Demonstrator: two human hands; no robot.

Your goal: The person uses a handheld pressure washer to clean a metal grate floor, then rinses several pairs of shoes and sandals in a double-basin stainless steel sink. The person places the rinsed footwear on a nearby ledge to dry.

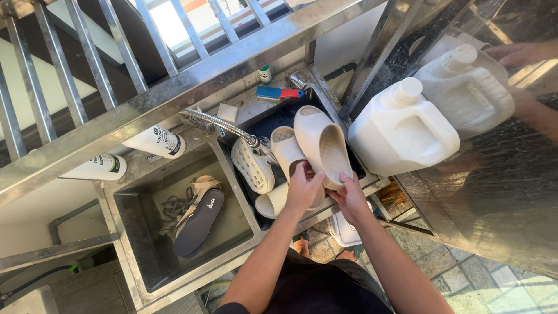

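Over the right basin of a steel double sink (pixel 131 232), both my hands hold a cream foam slipper (pixel 322 142) tilted on its edge. My left hand (pixel 303 187) grips its near end from the left, fingers wrapped around the sole. My right hand (pixel 350 196) holds the same end from the right. A second cream slipper (pixel 286 149) leans beside it, and another cream slipper (pixel 273 200) lies under my left wrist. A perforated white shoe (pixel 253 166) stands below the flexible faucet (pixel 224 125).
The left basin holds a dark sandal (pixel 199 222) with tan straps. A blue and red brush (pixel 278 93) lies behind the sink. A large white jug (pixel 400 131) stands at the right beside a mirror-like steel wall. Two white bottles (pixel 156 141) lie on the left ledge.
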